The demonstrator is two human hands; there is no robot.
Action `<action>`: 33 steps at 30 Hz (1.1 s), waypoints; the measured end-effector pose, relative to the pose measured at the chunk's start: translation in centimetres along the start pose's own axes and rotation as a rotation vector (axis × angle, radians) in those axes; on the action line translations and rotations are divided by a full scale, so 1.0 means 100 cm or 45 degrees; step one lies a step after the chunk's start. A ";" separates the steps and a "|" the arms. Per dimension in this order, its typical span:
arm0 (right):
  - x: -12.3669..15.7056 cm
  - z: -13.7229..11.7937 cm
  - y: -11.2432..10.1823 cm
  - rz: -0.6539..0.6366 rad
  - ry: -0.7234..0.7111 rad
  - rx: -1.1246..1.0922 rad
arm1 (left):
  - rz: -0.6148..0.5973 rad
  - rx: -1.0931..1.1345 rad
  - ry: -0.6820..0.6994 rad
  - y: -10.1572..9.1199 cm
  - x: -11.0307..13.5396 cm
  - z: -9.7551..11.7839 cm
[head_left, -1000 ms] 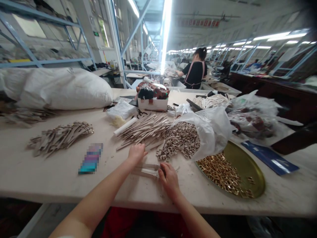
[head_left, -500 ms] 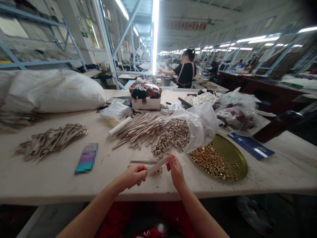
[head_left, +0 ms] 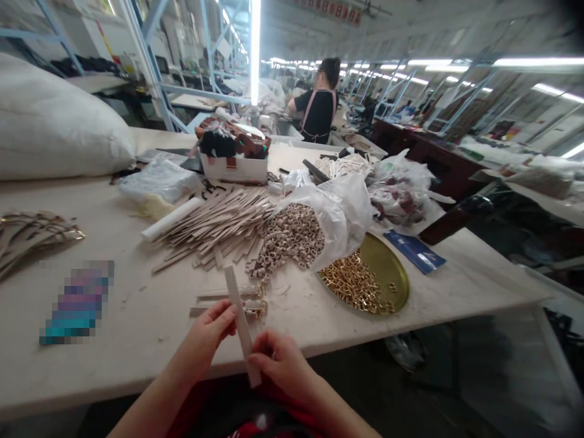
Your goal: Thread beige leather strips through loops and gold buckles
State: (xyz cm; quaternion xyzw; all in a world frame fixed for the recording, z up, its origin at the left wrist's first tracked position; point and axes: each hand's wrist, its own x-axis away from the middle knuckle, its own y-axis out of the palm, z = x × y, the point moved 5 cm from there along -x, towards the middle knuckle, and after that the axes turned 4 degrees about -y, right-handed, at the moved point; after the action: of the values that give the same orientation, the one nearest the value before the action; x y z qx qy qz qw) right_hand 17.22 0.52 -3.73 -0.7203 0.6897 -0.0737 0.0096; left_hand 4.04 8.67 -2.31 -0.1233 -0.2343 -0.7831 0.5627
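Observation:
A beige strap [head_left: 239, 316] stands nearly upright over the table's front edge, held by both hands. My left hand [head_left: 207, 334] pinches its middle from the left. Lower on the strap, my right hand [head_left: 278, 365] is closed round its bottom end. Just behind it, two more straps with a gold buckle [head_left: 256, 308] lie on the table [head_left: 137, 316]. Farther back are a heap of beige straps [head_left: 214, 222] and a pile of small beige loops [head_left: 287, 240] spilling from a clear plastic bag [head_left: 337, 210].
A round brass tray [head_left: 387, 274] holds gold buckles [head_left: 353, 286]. A white box [head_left: 235, 167], more plastic bags [head_left: 401, 188], a large white sack [head_left: 50, 128] and another strap pile [head_left: 31, 234] lie around. A person in black [head_left: 317, 106] works at a far table.
Both hands lifted one strap off the table and drew it toward me, turning it from lying flat to nearly upright. The camera swung right and downward.

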 end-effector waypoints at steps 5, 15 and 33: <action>-0.015 -0.002 -0.097 0.321 -0.096 0.580 | -0.171 -0.310 -0.098 0.027 0.004 0.002; -0.060 0.036 -0.202 0.255 0.316 1.653 | -0.242 -0.238 -0.212 0.036 0.009 -0.006; -0.032 -0.005 -0.116 0.400 0.061 0.004 | 0.041 0.032 0.099 0.007 0.030 0.011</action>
State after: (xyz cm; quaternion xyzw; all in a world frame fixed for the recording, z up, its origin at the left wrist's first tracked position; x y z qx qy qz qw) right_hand 28.52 4.32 -2.16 -0.6015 0.7938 -0.0896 0.0056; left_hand 3.60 6.56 0.14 -0.0896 -0.2199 -0.7752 0.5854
